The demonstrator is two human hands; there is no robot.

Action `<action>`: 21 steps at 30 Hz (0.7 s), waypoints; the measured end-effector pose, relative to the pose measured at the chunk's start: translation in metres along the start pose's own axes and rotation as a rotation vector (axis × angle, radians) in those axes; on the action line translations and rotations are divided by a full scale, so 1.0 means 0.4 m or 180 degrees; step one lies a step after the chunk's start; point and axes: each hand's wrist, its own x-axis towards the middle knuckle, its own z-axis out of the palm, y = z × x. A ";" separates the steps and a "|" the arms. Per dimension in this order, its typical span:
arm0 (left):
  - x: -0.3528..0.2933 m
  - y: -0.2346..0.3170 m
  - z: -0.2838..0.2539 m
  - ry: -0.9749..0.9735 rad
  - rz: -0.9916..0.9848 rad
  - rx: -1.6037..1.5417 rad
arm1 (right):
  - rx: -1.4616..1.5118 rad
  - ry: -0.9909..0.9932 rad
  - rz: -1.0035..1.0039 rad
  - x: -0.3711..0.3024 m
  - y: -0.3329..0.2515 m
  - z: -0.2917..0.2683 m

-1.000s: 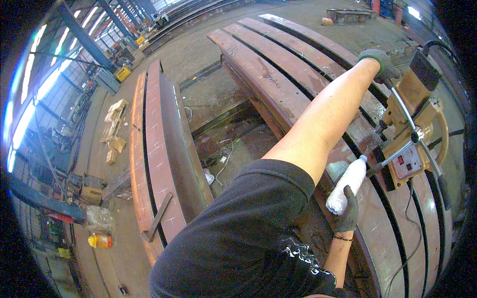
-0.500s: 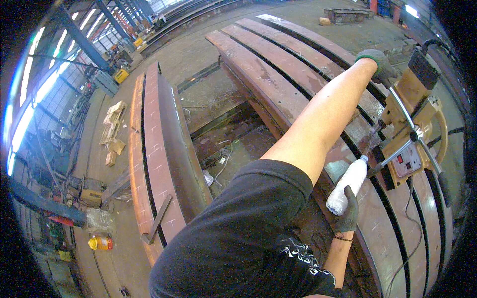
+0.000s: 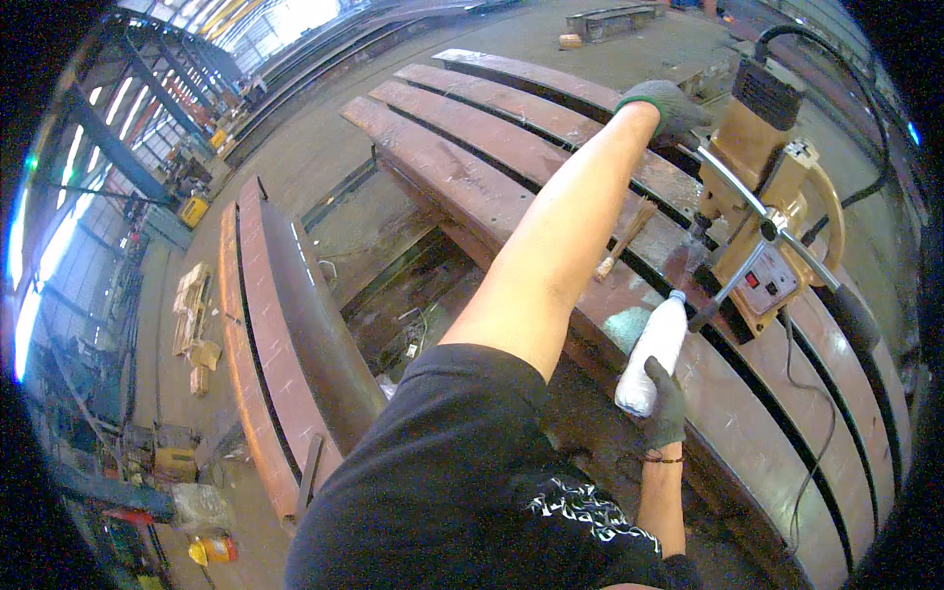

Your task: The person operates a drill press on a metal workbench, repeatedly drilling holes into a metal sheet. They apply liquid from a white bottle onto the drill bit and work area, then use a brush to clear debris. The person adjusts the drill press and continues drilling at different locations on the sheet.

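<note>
A beige magnetic drill [image 3: 762, 197] with a black motor top stands on brown steel beams [image 3: 472, 157]. My left hand [image 3: 669, 110], in a grey glove with a green cuff, is closed round the far end of its feed handle [image 3: 730, 177]. In my gloved right hand [image 3: 665, 405] is a white plastic bottle [image 3: 651, 356], tilted with its nozzle toward the drill bit [image 3: 699, 224]. A thin spray shows between nozzle and bit. A wooden-handled brush [image 3: 626, 239] lies on the beam beside my left forearm.
Dark gaps separate the beams. A power cable [image 3: 821, 418] runs down over them from the drill, and a thicker black cable [image 3: 870, 108] loops behind it. More beams [image 3: 270, 334] stand at left across a pit-like gap. Wood pieces [image 3: 192, 320] and a yellow-red container [image 3: 213, 549] are on the floor.
The whole view has shifted, so drill, bottle and arms sit further left in the picture. The brush has come into sight beside my left arm. Both hands keep their holds.
</note>
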 end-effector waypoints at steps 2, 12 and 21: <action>0.000 0.002 -0.001 0.0019 0.0040 0.0059 | -0.0151 0.0062 0.0082 -0.011 -0.015 0.009; 0.080 -0.074 0.042 0.0007 0.0484 0.0360 | -0.0490 0.0149 -0.0007 -0.034 -0.040 0.035; 0.000 0.043 0.002 -0.0339 0.1283 0.2031 | -0.0449 0.0314 0.0025 -0.047 -0.073 0.057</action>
